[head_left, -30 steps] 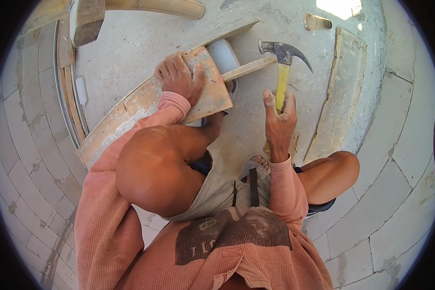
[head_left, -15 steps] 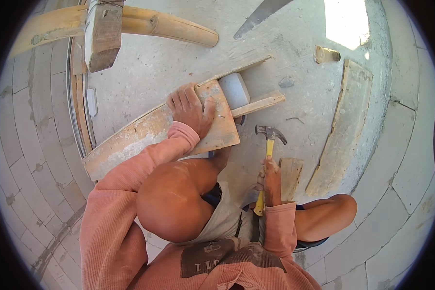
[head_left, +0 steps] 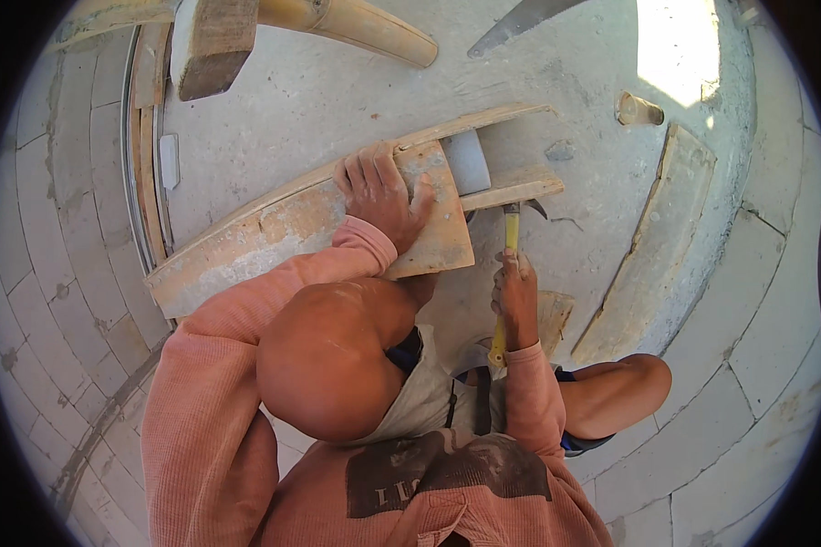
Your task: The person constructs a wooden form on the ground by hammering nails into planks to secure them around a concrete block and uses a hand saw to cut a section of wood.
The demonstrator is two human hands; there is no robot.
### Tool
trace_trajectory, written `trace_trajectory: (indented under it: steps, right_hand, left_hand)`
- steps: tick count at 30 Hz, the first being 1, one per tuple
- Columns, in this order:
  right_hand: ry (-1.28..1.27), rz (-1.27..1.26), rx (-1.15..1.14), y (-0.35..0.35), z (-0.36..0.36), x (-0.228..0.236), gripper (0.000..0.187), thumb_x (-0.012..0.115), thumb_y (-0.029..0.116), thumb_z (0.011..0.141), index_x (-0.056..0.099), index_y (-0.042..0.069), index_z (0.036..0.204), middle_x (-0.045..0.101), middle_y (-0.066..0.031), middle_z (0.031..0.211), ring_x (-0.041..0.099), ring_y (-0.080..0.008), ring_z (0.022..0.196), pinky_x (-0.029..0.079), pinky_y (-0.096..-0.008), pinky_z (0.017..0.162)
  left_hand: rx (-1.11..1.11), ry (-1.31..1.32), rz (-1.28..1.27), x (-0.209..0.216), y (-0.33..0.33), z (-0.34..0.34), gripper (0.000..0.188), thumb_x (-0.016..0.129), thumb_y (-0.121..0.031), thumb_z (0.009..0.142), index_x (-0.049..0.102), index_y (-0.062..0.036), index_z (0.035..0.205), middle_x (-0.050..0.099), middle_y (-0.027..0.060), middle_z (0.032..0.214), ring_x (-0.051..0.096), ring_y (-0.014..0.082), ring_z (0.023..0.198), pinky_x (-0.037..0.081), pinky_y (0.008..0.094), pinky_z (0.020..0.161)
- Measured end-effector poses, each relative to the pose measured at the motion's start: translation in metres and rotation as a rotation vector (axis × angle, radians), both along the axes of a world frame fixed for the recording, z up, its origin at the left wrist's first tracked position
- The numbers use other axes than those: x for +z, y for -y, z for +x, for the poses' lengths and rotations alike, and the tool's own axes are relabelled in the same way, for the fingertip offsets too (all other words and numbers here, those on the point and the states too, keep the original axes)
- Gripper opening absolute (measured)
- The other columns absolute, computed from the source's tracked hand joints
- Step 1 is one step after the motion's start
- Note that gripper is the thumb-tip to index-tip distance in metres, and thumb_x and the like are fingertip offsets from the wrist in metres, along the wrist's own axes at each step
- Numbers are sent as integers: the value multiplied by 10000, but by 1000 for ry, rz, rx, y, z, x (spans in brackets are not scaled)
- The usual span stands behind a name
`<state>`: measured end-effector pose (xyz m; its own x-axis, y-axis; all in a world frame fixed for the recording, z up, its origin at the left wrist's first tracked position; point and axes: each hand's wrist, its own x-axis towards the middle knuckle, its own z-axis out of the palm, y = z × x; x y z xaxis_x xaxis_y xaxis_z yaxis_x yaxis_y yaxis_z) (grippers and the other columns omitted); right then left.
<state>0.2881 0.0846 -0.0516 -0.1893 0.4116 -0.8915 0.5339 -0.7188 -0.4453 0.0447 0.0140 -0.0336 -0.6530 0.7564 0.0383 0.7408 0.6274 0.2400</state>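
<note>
My right grip (head_left: 517, 296) is clamped round the hammer (head_left: 512, 232), its handle running near to far, head at the wooden strip (head_left: 517, 187)'s near edge; my left grip (head_left: 383, 190), fingers apart, rests on the wide board (head_left: 287, 228), farther left.

A: Any text?
B: Just the pink shirt (head_left: 328, 497): a few pale characters (head_left: 396, 494) on the dark chest panel (head_left: 493, 481), toward its left end in view.
A: Readable?
B: Only a fragment, cut by folds; can't get a whole word.
A: Anywhere else?
B: Nothing legible.
</note>
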Motion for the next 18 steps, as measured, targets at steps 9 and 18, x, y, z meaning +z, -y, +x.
trace_trajectory:
  steps: [9,18]
  right_hand:
    - [-30,1009,682,-48,37,122,305,528,219,1083,614,-54,1191,627,-217,863,622,-376,717,482,-432,633]
    - [-192,1071,766,-66,-6,174,279,604,136,1040,611,-63,1235,652,-223,924,637,-378,727,509,-405,664]
  left_hand:
    - [-1,-60,10,-3,-1,5,665,706,-363,796,469,9,1294,508,207,1198,459,396,1156,299,595,1035]
    - [6,-87,83,-9,0,6,649,698,-385,818,457,-4,1285,506,195,1203,457,380,1148,287,584,1030]
